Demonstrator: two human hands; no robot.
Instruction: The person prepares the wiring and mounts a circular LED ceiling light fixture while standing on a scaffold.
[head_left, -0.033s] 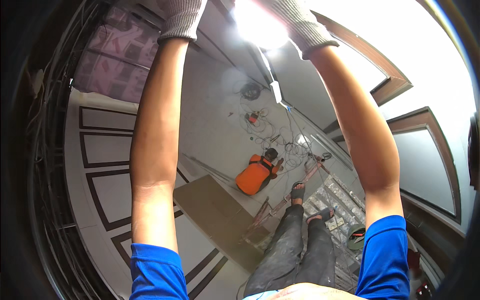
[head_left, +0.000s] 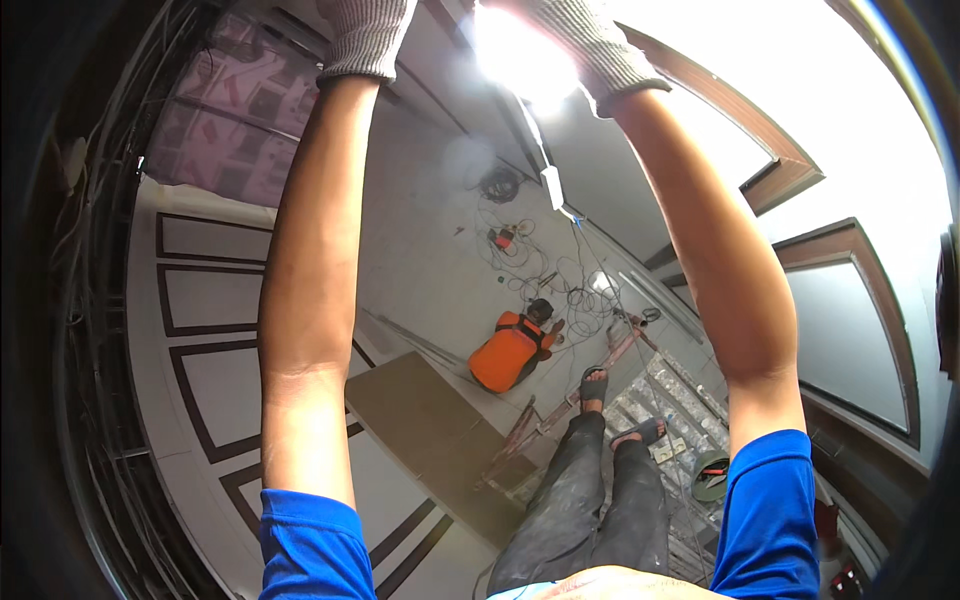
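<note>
Both my arms reach up to the top edge of the view, where the frame cuts off the fingers. My left hand (head_left: 365, 40), in a knitted grey glove, shows only its cuff and lower part; what it touches is out of view. My right hand (head_left: 592, 52), gloved the same way, is beside a glaring lit lamp (head_left: 520, 55). The glare hides whether it grips the lamp. From the lamp a white cable runs down to a small white oblong box (head_left: 552, 187), which hangs in the air with a thin wire (head_left: 610, 280) trailing below.
I stand high on a scaffold platform (head_left: 650, 400), with a green bucket (head_left: 711, 475) on it. Below, a person in an orange top (head_left: 505, 352) crouches by tangled cables (head_left: 590, 295). A brown board (head_left: 440, 430) lies left of my legs. Brown-framed panels (head_left: 850, 310) are at right.
Almost nothing differs. My right hand has shifted very slightly left, and the crouching person's position in view is a touch different.
</note>
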